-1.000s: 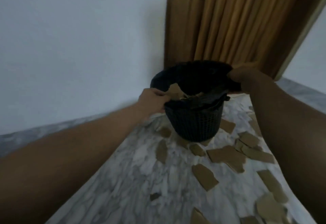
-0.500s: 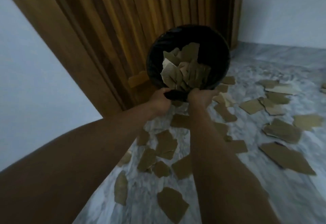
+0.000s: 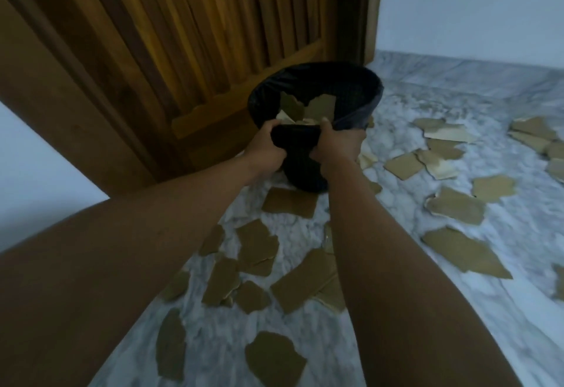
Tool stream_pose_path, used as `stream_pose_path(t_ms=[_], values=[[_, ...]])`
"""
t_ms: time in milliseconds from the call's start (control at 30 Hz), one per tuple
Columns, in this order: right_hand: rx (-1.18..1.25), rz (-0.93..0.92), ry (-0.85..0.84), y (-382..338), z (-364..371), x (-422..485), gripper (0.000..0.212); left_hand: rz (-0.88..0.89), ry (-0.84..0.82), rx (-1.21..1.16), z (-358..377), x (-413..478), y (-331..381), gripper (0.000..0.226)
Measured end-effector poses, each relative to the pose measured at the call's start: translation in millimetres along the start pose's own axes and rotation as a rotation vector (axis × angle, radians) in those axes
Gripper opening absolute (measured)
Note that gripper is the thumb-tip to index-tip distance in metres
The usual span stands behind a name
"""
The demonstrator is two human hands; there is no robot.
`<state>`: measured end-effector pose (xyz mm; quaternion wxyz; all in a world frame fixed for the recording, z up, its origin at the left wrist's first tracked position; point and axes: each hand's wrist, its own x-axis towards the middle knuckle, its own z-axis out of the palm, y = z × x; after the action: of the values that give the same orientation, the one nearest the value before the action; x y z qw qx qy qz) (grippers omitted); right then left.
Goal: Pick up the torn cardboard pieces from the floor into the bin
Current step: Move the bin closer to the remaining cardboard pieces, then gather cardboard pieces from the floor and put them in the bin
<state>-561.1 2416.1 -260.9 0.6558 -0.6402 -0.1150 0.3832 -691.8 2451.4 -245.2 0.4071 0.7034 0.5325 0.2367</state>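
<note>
A black bin (image 3: 341, 81) lined with a dark bag stands by the wooden door, with a few torn cardboard pieces (image 3: 320, 107) showing inside. My left hand (image 3: 268, 148) and my right hand (image 3: 335, 142) both grip the near rim of the bin, fingers curled over its edge. Several torn brown cardboard pieces (image 3: 290, 202) lie scattered on the marble floor (image 3: 457, 310) around and in front of the bin, under and beside my arms.
A slatted wooden door (image 3: 183, 35) rises right behind the bin. White walls (image 3: 473, 5) flank it. More cardboard scraps (image 3: 464, 252) spread over the floor to the right.
The view has swung from a side look at the bin to a look down into it. Both hands now grip the near rim side by side, and the bin sits more upright than half a second ago.
</note>
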Motion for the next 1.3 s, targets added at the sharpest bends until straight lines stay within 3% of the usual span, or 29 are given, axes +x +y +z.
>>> stream_pose_path(t_ms=[100, 233, 300, 400, 500, 600, 700, 867, 967, 1100, 1300], values=[[-0.114, -0.078, -0.033, 13.7, -13.3, 3.0, 0.067, 0.060, 0.121, 0.049, 18.4, 7.5, -5.1, 0.066], [-0.377, -0.173, -0.121, 31.9, -59.8, 0.9, 0.081, 0.109, 0.211, 0.170, 48.1, -10.1, -26.7, 0.092], [-0.571, -0.162, -0.154, 40.0, -93.6, 5.2, 0.086, 0.154, 0.224, 0.118, 67.8, -30.2, -44.8, 0.098], [-0.951, -0.138, -0.187, 48.4, -158.9, 6.1, 0.080, 0.122, 0.009, 0.093, 107.5, -70.0, -76.4, 0.100], [-1.331, -0.016, -0.198, 47.6, -236.4, -12.0, 0.069, 0.149, -0.224, 0.365, 147.6, -106.7, -102.9, 0.090], [-1.493, 0.204, -0.123, 37.8, -317.6, -52.3, 0.063, 0.217, -0.401, 0.586, 177.2, -136.0, -113.4, 0.086], [-1.589, 0.310, 0.029, 48.7, -371.7, -102.6, 0.063, 0.418, -0.439, 0.620, 192.3, -172.7, -127.8, 0.089], [-1.403, 0.296, 0.114, 144.1, -381.1, -181.4, 0.062, 1.025, -0.559, 0.530, 204.2, -252.8, -150.7, 0.092], [-1.255, 0.323, 0.201, 191.7, -357.4, -202.9, 0.064, 1.231, -0.731, 0.665, 206.2, -284.8, -164.4, 0.089], [-1.311, 0.304, 0.354, 209.3, -319.6, -213.3, 0.058, 1.157, -0.720, 0.838, 196.2, -294.2, -173.9, 0.072], [-1.010, 0.271, 0.454, 194.3, -317.9, -206.7, 0.064, 0.973, -0.605, 0.827, 175.5, -281.6, -165.1, 0.063]])
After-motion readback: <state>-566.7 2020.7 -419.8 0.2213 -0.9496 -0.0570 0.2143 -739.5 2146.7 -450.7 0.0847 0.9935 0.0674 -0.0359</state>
